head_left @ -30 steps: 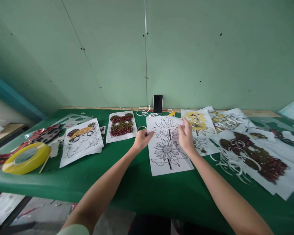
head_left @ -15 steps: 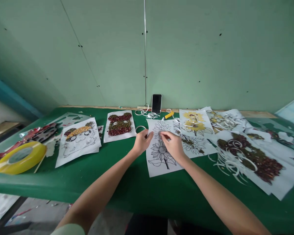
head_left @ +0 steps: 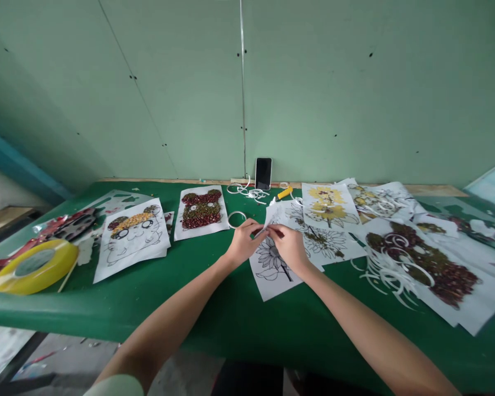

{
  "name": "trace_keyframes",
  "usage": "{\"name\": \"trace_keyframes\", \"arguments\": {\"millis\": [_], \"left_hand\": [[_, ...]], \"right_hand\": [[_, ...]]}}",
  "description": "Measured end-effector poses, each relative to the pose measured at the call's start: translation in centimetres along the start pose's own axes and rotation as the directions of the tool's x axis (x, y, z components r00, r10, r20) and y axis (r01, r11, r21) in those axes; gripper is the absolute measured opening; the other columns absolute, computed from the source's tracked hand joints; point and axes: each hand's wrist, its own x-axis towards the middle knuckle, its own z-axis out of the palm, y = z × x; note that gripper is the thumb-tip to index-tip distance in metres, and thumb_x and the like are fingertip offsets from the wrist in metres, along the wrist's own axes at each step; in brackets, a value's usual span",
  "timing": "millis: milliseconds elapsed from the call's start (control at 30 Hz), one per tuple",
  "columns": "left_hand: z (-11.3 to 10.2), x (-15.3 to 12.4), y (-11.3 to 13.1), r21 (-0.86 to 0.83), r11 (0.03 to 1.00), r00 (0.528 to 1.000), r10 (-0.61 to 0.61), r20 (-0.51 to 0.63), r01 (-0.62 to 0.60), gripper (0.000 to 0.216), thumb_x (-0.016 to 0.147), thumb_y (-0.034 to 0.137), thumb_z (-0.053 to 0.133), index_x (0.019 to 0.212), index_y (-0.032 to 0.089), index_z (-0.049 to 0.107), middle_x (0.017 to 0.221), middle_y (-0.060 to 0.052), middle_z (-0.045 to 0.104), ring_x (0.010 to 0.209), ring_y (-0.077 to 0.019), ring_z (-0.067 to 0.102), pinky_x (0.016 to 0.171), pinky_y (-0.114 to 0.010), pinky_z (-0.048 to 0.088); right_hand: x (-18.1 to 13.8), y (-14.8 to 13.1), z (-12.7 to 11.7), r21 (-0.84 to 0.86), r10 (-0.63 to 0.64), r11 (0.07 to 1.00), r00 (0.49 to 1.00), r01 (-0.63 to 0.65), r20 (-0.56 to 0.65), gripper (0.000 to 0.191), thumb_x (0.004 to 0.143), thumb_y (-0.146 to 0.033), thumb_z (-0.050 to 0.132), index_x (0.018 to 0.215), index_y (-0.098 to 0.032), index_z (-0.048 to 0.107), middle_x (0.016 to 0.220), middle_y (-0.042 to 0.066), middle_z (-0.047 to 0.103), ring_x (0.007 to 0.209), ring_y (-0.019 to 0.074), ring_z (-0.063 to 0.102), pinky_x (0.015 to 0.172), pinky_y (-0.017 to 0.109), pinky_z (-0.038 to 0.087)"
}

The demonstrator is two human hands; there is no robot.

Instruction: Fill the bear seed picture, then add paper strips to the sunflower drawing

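In front of me lies a white paper sheet [head_left: 266, 287] with black outline drawings of flowers. Its left edge is lifted and curled where my hands meet. My left hand [head_left: 243, 243] is closed in a pinch on that edge. Close against it, my right hand [head_left: 291, 246] pinches at the same spot, its fingertips nearly touching the left ones. Whether a thin backing layer is between the fingertips is too small to tell. A roll ring [head_left: 236, 213] lies just beyond my left hand.
Finished pictures surround the hands: a seed-covered bear sheet [head_left: 202, 212], a hamster sheet [head_left: 132, 250] and a yellow flower sheet [head_left: 328, 201]. A phone [head_left: 263, 173] leans on the wall. Nearby are a yellow-handled tool [head_left: 285, 192], curled white strips [head_left: 385, 272] and a yellow tape roll [head_left: 61, 261].
My left hand has moved right to meet my right hand at the sheet's edge. The sheet has turned slightly, and its left edge has been raised.
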Motion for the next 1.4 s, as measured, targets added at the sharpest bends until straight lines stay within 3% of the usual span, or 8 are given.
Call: {"name": "trace_keyframes", "arguments": {"millis": [667,900,1400], "left_hand": [[-0.01,-0.01,-0.2,0.045,0.999,1.0,0.011,-0.017,-0.01,0.033,0.106,0.037,0.062,0.079,0.019,0.06,0.086,-0.004,0.06,0.077,-0.0163,0.059,0.071,-0.03,0.047],[0.01,-0.15,-0.14,0.064,0.998,1.0,-0.025,-0.018,0.026,0.029,0.105,0.037,0.062,0.084,0.018,0.068,0.09,-0.006,0.066,0.081,-0.0181,0.063,0.072,-0.031,0.048],[-0.08,-0.01,0.05,0.025,0.998,0.998,-0.056,-0.026,0.056,0.03,0.103,0.036,0.064,0.078,0.019,0.06,0.083,-0.002,0.059,0.077,-0.0168,0.059,0.069,-0.029,0.044]], "right_hand": [[-0.1,-0.18,0.0,-0.028,-0.03,0.999,1.0,0.03,-0.003,0.022,0.098,-0.038,0.063,0.097,-0.026,0.082,0.089,0.009,0.083,0.079,0.0282,0.079,0.078,0.04,0.066],[0.09,-0.1,-0.11,-0.011,-0.013,1.0,1.0,0.012,-0.019,0.018,0.095,-0.034,0.065,0.091,-0.026,0.08,0.084,0.007,0.081,0.077,0.0277,0.079,0.077,0.04,0.065],[0.16,-0.25,-0.49,-0.013,0.006,1.0,0.999,-0.006,0.038,0.025,0.102,-0.045,0.063,0.097,-0.026,0.079,0.088,0.009,0.082,0.079,0.0293,0.078,0.071,0.038,0.061]]}}
